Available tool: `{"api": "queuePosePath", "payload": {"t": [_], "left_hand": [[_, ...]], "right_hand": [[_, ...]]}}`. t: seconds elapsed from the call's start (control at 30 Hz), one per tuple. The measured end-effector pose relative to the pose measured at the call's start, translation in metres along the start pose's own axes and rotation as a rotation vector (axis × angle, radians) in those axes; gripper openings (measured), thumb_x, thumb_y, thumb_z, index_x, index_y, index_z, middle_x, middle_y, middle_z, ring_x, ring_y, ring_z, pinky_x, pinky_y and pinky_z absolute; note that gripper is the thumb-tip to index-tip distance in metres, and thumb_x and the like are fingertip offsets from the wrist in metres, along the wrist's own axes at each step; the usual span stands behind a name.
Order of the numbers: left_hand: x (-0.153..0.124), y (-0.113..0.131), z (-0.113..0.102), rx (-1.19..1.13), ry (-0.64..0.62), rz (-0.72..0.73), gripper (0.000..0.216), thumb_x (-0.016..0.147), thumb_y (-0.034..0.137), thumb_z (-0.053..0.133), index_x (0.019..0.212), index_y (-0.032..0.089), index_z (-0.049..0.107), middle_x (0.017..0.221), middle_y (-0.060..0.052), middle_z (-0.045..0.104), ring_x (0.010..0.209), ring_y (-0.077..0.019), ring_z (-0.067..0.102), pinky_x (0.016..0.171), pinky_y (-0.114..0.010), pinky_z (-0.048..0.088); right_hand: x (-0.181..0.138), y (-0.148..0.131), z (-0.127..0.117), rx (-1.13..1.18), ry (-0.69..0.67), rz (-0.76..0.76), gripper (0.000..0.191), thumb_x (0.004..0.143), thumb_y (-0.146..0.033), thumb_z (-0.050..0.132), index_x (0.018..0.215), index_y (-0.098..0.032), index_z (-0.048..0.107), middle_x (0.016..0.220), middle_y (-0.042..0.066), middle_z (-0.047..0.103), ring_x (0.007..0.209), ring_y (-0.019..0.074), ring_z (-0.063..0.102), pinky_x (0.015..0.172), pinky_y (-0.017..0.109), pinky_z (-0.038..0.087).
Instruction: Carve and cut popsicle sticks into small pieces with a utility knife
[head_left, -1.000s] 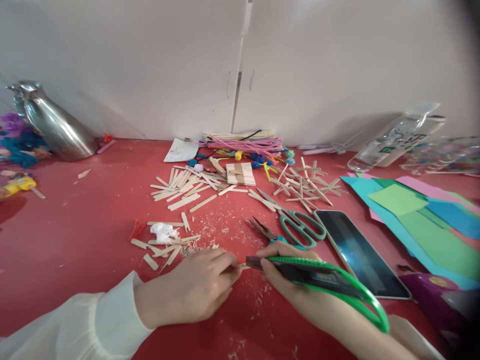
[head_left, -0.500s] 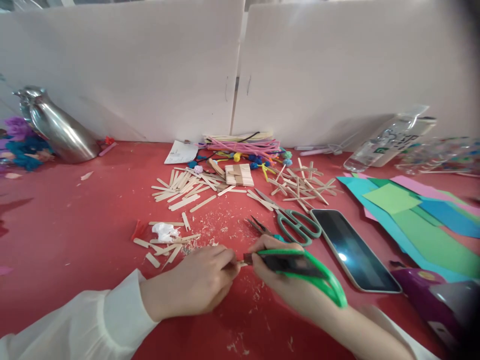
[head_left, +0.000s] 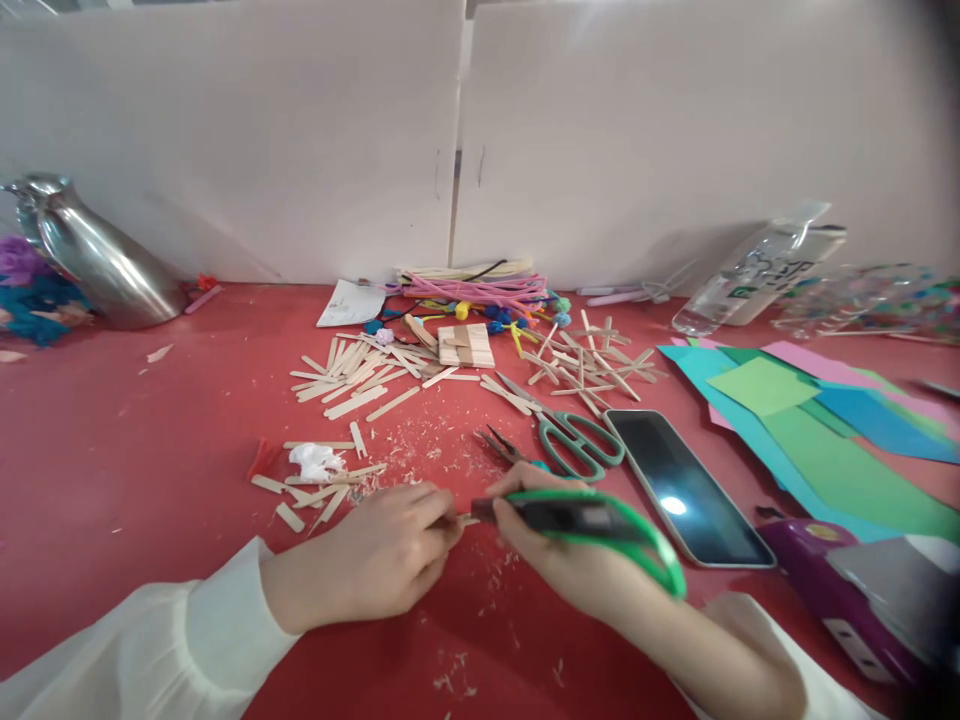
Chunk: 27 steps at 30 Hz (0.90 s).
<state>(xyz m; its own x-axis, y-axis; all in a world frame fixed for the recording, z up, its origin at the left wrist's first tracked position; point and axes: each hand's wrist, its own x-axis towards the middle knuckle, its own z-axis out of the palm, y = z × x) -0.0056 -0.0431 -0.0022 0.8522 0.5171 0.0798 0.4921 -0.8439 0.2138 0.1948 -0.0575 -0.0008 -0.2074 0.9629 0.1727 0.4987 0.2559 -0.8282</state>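
Observation:
My left hand [head_left: 375,560] rests on the red table [head_left: 135,470], fingers pinched on a short piece of wooden stick [head_left: 466,520] whose tip pokes out. My right hand [head_left: 559,565] grips a green-handled cutting tool [head_left: 592,525], its dark tip touching that stick end. Wood shavings [head_left: 427,450] lie scattered around both hands. Just left of my left hand sit several cut stick pieces [head_left: 315,495] and a white crumpled wad [head_left: 313,461].
Beyond the hands lie small pliers [head_left: 504,448], green scissors [head_left: 574,440], a phone [head_left: 686,487], craft-stick piles [head_left: 360,375], stick crosses [head_left: 592,362], pipe cleaners [head_left: 480,290]. Coloured paper [head_left: 810,430] and a purple device [head_left: 855,590] are at right; a steel jug [head_left: 97,265] at far left.
The view has drifted slightly; both hands stay together on the stick, with the green tool's tip still at its end. More shavings lie near the front edge.

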Motion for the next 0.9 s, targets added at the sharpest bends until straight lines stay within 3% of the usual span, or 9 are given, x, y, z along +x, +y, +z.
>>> {"api": "queuePosePath", "payload": {"t": [0.07, 0.13, 0.27, 0.47, 0.9], "left_hand": [[0.001, 0.000, -0.002, 0.002, -0.008, 0.003, 0.024, 0.089, 0.015, 0.038, 0.093, 0.012, 0.062, 0.087, -0.008, 0.057, 0.077, -0.0173, 0.054, 0.069, -0.030, 0.044], [0.002, 0.000, -0.004, 0.005, -0.011, 0.011, 0.025, 0.089, 0.015, 0.038, 0.091, 0.012, 0.063, 0.087, -0.008, 0.057, 0.077, -0.0176, 0.054, 0.069, -0.030, 0.044], [0.001, -0.001, -0.002, -0.006, 0.014, 0.008, 0.023, 0.089, 0.015, 0.040, 0.087, 0.013, 0.063, 0.088, -0.007, 0.057, 0.077, -0.0167, 0.055, 0.070, -0.030, 0.044], [-0.003, -0.001, 0.003, 0.014, 0.018, 0.009, 0.024, 0.090, 0.016, 0.038, 0.092, 0.012, 0.062, 0.086, -0.007, 0.055, 0.077, -0.0164, 0.053, 0.069, -0.030, 0.044], [-0.003, 0.000, 0.000, 0.041, -0.033, 0.021, 0.025, 0.092, 0.016, 0.035, 0.101, 0.013, 0.058, 0.089, -0.007, 0.054, 0.075, -0.0166, 0.051, 0.067, -0.030, 0.044]], "right_hand": [[-0.001, -0.004, -0.008, -0.178, -0.162, -0.227, 0.014, 0.076, -0.020, 0.044, 0.075, -0.019, 0.058, 0.051, -0.003, 0.057, 0.042, 0.0099, 0.053, 0.045, 0.020, 0.042], [-0.001, -0.004, -0.013, -0.235, -0.225, -0.296, 0.017, 0.076, -0.016, 0.043, 0.078, -0.018, 0.060, 0.055, -0.001, 0.059, 0.045, 0.0101, 0.055, 0.046, 0.020, 0.041], [0.000, 0.002, -0.015, -0.191, -0.188, -0.224, 0.017, 0.078, -0.016, 0.044, 0.081, -0.018, 0.061, 0.066, 0.001, 0.063, 0.055, 0.0105, 0.060, 0.052, 0.020, 0.045], [0.000, 0.005, -0.012, -0.169, -0.155, -0.183, 0.015, 0.080, -0.019, 0.046, 0.078, -0.018, 0.061, 0.060, -0.002, 0.059, 0.047, 0.0082, 0.053, 0.046, 0.018, 0.042], [-0.002, -0.002, -0.008, -0.137, -0.119, -0.119, 0.014, 0.078, -0.020, 0.045, 0.074, -0.018, 0.058, 0.059, -0.002, 0.059, 0.049, 0.0091, 0.054, 0.048, 0.019, 0.043]]}}
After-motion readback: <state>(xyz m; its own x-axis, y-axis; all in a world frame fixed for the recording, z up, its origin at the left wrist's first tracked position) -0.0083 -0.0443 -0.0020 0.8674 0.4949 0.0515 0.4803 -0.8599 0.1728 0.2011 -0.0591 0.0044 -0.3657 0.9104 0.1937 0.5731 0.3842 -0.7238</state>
